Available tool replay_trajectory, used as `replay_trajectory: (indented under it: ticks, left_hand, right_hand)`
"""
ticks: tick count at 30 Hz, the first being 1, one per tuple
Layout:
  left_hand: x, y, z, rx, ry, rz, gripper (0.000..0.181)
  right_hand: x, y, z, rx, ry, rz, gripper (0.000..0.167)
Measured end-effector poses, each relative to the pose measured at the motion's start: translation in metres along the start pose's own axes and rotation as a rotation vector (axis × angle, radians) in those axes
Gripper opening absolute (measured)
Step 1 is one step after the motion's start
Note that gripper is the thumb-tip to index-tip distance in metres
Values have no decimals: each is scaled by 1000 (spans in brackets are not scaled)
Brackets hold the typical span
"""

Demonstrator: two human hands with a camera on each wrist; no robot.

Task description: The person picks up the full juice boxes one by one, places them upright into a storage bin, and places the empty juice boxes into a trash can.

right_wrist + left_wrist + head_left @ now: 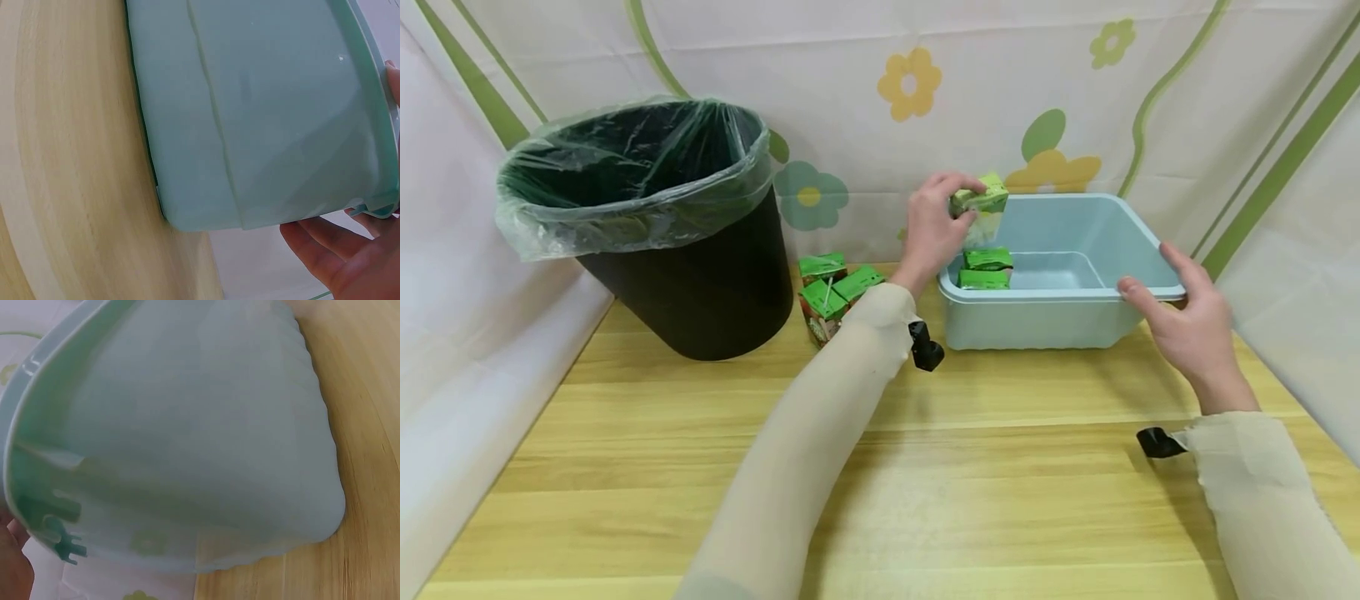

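Note:
A light green drink carton (988, 204) is pinched in my left hand (934, 221), above the left end of a pale blue plastic basin (1033, 321). Inside the basin, below that hand, two green-topped cartons (987, 268) stand side by side. My right hand (1198, 325) grips the basin's right front corner, thumb over the rim and fingers along the outer side. In the right wrist view its fingers (325, 250) touch the basin's outer wall (269, 125). The left wrist view mostly shows the basin's outside (187, 425), with part of the left hand (12, 562) at the edge.
Left of the basin, several green-topped cartons (826, 300) cluster on the wooden table (970, 492), partly behind the left forearm. A black bin (700, 292) with a clear liner stands at the back left. A flower-patterned curtain (850, 100) hangs behind.

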State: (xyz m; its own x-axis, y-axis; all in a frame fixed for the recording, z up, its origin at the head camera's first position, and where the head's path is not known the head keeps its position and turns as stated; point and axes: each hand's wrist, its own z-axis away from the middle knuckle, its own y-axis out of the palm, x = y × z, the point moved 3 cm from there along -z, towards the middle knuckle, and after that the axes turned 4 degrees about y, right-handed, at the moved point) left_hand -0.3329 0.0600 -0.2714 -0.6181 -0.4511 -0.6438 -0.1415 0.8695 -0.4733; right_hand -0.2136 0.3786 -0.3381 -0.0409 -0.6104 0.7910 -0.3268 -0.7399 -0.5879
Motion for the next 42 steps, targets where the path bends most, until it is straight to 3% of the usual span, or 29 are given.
replay_trajectory:
  ticks: [9, 20, 31, 42]
  left_hand:
    - [2, 8, 1, 131, -75, -39, 28]
    - [-4, 19, -4, 348, -30, -197, 27]
    - [-2, 19, -8, 415, -25, -261, 27]
    - [5, 17, -8, 465, -84, -259, 28]
  right_hand:
    - [0, 0, 1, 3, 4, -11, 80]
    - [-4, -4, 4, -12, 8, -18, 80]
    - [-3, -4, 2, -22, -9, -4, 78]
    - [-1, 0, -1, -15, -16, 0, 79]
